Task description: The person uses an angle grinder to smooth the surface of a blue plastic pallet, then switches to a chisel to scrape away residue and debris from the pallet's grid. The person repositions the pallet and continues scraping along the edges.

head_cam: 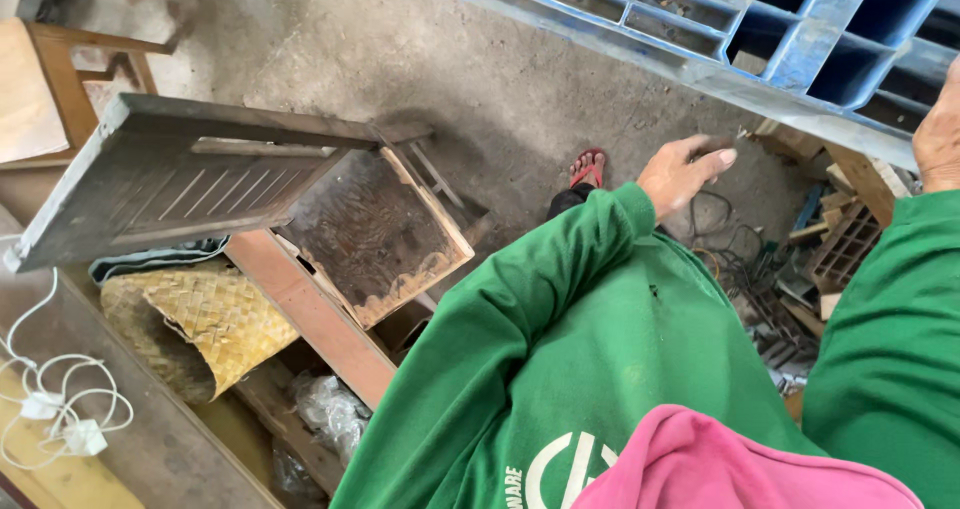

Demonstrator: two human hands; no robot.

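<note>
Head view, 1 frame. Your left hand [683,172]: fingers loosely spread, holding nothing, hovering over a tangle of dark wires [728,239] on the concrete floor [480,79]. Your right hand [938,134]: only partly in frame at the right edge, resting beside the blue plastic pallet [800,29]; whether it grips anything, you cannot tell. Scrap wood pieces [850,229]: heaped beneath the pallet, just right of the wires. Red sandal [588,168]: on the floor, left of your left hand. Grey slatted panel [180,174]: tilted, well apart at left, above a woven basket [200,319].
</note>
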